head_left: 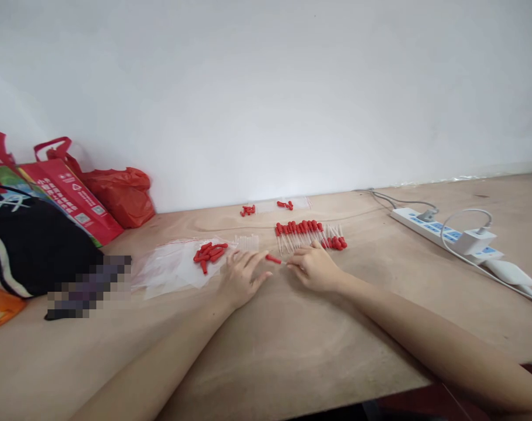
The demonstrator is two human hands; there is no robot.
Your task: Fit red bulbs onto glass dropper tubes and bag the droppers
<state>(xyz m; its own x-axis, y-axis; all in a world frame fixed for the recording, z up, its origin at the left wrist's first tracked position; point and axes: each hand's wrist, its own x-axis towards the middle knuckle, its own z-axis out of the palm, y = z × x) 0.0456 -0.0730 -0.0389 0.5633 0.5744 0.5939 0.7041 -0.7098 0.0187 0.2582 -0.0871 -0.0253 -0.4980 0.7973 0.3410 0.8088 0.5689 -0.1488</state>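
Observation:
My right hand pinches the clear thin end of a red-bulbed dropper, whose red bulb points left toward my other hand. My left hand has its fingers spread, with nothing between thumb and fingers, beside the bulb. Just beyond my right hand lies a row of red-topped droppers, bulbs away from me, with more red bulbs at its right end. Loose red bulbs rest on clear plastic bags left of my left hand. A few clear tubes lie behind my left hand.
Further back are small red pieces and clear plastic near the wall. A white power strip with plugs and cables lies right. Red bags, a black bag and a pixelated dark object sit left on the wooden table.

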